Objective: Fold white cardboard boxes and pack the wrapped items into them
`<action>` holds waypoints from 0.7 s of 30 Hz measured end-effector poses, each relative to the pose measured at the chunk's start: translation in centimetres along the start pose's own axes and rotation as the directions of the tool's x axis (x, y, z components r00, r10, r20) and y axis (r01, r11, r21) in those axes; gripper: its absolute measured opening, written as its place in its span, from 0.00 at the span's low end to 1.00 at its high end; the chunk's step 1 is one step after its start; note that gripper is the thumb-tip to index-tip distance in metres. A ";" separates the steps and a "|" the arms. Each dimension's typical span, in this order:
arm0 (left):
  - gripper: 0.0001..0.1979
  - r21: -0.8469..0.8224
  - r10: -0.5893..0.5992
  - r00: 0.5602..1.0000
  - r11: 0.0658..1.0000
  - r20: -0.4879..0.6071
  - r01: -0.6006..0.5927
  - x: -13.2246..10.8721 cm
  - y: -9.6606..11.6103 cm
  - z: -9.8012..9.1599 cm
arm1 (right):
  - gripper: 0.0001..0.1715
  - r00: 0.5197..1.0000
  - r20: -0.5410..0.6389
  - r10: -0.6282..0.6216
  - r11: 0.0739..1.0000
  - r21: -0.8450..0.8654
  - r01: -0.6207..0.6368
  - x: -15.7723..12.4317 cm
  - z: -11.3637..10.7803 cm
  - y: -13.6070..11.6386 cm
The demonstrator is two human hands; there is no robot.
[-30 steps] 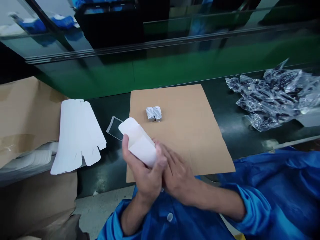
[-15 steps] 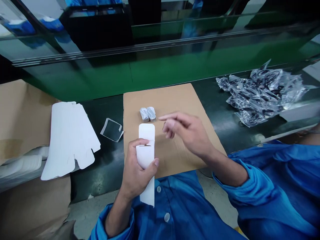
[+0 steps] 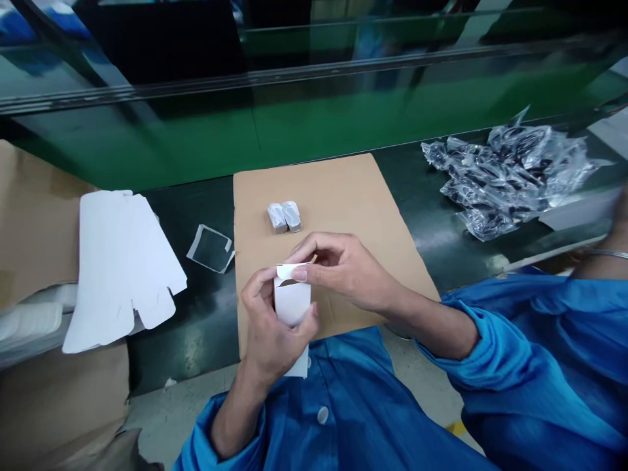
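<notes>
My left hand (image 3: 269, 330) is wrapped round a small white carton (image 3: 292, 304), holding it upright over the near edge of a brown cardboard sheet (image 3: 363, 196). My right hand (image 3: 343, 268) pinches the carton's top flap, which is bent over the opening. Two small silver-wrapped parts (image 3: 284, 216) lie side by side on the cardboard just beyond my hands. Both sleeves are blue.
A stack of flat white carton blanks (image 3: 120, 261) lies to the left, partly on brown cardboard boxes (image 3: 29, 222). A small clear plastic piece (image 3: 210, 248) rests on the dark bench. A heap of clear plastic bags (image 3: 510, 176) sits at right. A green belt (image 3: 294, 131) runs behind.
My right hand has come back from above the cardboard to the carton and now folds its top flap down. My left hand keeps its hold on the carton.
</notes>
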State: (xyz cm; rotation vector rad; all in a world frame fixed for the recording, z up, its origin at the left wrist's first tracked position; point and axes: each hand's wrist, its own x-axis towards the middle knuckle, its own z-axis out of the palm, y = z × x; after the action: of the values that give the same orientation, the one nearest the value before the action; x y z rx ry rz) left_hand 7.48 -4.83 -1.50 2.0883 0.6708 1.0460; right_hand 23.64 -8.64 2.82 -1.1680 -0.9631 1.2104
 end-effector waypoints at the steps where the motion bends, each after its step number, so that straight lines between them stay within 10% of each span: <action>1: 0.48 -0.001 -0.023 1.000 1.000 0.017 0.023 -0.1 0.0 0.0 | 0.13 1.000 0.002 0.002 1.000 0.005 -0.002 0.0 0.0 0.0; 8: 0.49 0.195 -0.086 0.985 0.979 0.149 0.056 -0.2 0.3 -1.2 | 0.05 0.980 0.032 -0.199 0.955 -0.217 0.201 -1.0 0.1 0.2; 17: 0.41 0.178 -0.133 0.975 0.979 0.177 0.101 -1.4 0.1 -0.3 | 0.08 0.794 0.005 -0.608 0.657 -0.558 0.507 -3.2 2.0 3.5; 21: 0.37 0.033 -0.291 0.954 0.957 0.075 0.289 -1.5 -0.2 1.2 | 0.17 0.941 -0.004 -0.338 0.816 -0.500 0.290 -2.2 1.1 3.1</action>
State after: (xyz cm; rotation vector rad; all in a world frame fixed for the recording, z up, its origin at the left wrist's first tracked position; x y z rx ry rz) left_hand 7.62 -6.16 -2.84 1.9632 0.9200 0.7903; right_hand 21.77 -10.71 0.10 -1.3769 -1.3852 0.6465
